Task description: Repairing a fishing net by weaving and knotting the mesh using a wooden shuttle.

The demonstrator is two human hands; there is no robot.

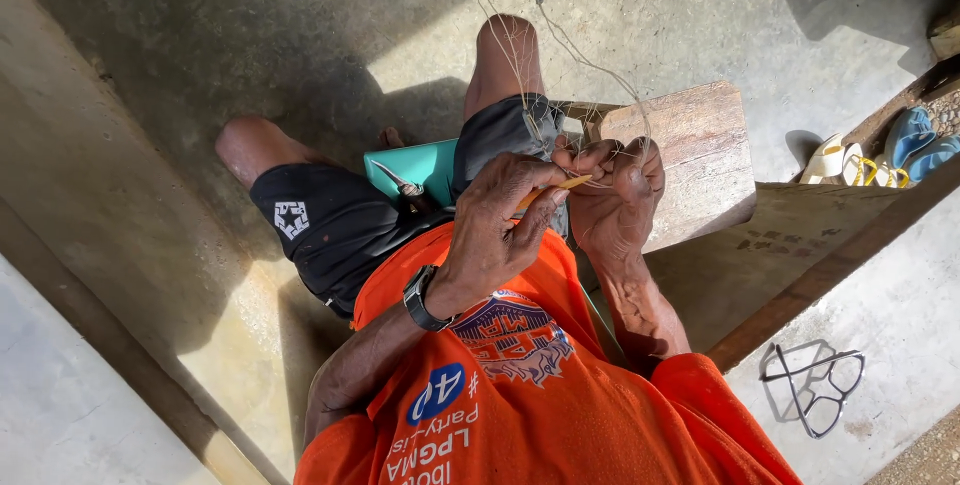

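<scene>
Two hands are working a net of fine pale thread over the lap. It is stretching from the fingers up toward the top edge of the view, passing above the raised right knee. The left hand, a dark watch on its wrist, is pinching a thin yellow needle between thumb and fingertips, its tip pointing at the right hand. The right hand is clenching a bunch of mesh, fingers curled tight. A knife is lying on a teal board between the thighs. A wooden bench is sitting just beyond the right hand. Sandals are lying near the concrete floor's right edge
</scene>
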